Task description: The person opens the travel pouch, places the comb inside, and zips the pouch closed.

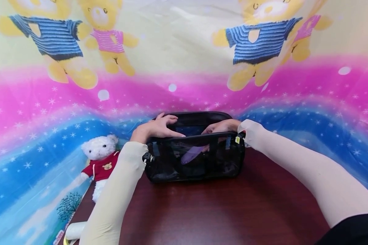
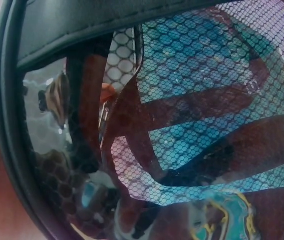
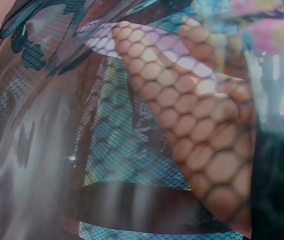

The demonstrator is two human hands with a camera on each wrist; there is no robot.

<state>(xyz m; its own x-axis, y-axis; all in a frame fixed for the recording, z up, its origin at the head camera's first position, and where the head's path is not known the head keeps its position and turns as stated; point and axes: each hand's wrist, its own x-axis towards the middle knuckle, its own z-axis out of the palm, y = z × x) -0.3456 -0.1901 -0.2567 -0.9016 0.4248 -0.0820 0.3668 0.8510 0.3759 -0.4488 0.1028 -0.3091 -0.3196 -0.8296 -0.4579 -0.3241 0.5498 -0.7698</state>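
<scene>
A see-through bag [image 1: 224, 160] with black trim stands on the table, its top parted. My left hand [image 1: 156, 128] rests at the bag's upper left, thumb along the front rim and the other fingers spread toward the back rim. Into the opening reaches my right hand [image 1: 222, 127]. Its fingers show through mesh in the right wrist view, pinching a flat lilac oval item [image 3: 169, 45], whose kind I cannot tell. Through the clear front, this purple item [image 1: 191, 155] appears tilted inside the bag. In the left wrist view, the bag's dark rim [image 2: 6, 115] and mesh fill the picture.
A white teddy bear [image 1: 99, 149] in a red hoodie sits left of the bag. A white cylindrical thing [image 1: 75, 230] lies at the table's left edge, partly behind the left sleeve. A bear-printed cloth [image 1: 178, 71] hangs behind the dark red table [image 1: 214, 211].
</scene>
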